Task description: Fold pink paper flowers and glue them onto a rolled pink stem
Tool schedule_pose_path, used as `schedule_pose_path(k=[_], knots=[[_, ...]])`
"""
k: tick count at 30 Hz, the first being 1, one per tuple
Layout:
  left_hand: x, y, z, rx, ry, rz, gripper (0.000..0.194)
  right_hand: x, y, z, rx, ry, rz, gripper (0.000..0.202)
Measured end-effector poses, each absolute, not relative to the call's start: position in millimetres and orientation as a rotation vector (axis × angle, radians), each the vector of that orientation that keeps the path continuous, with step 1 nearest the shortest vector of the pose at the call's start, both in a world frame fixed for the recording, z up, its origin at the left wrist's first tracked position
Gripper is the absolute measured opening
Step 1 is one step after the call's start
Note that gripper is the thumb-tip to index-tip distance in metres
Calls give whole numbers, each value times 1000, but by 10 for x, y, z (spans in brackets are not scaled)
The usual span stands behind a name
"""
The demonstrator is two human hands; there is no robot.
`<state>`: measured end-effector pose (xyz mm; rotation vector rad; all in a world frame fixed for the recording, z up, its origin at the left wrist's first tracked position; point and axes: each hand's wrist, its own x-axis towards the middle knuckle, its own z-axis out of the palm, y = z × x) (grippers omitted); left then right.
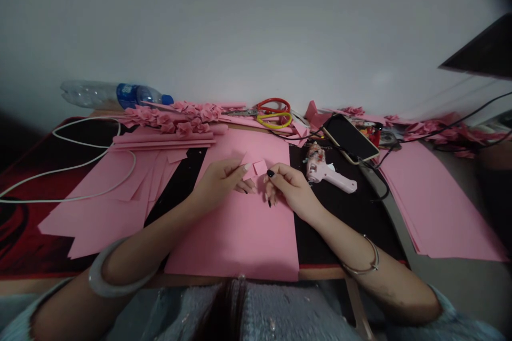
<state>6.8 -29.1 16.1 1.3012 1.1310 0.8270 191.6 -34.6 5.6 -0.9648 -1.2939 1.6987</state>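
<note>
Between my two hands is a small folded piece of pink paper (256,166), held above a large pink sheet (244,240). My left hand (220,181) pinches its left side with thumb and forefinger. On the right edge, the thumb and forefinger of my right hand (290,189) are closed on the same paper, the other fingers curled below. A pale pink glue gun (330,175) lies on its side to the right of my right hand. Scissors with red and yellow handles (275,113) lie beyond both hands.
Pink paper flowers (176,117) and rolled paper (164,141) lie at the back left, near a plastic bottle (116,94). Cut sheets (108,213) and a white cable (52,170) are on the left. A phone (351,138), black cables and a paper stack (436,197) are on the right.
</note>
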Motion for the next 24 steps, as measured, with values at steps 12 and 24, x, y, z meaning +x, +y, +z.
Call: schedule_pose_path(k=[12,24], knots=[[25,-332,172,1734,1209,844,38,1921,-347,32,-1033,-1428,1556,26],[73,-368,205,1759,1037,669,27,1900,-421,89,-1040,-1833,1339,7]])
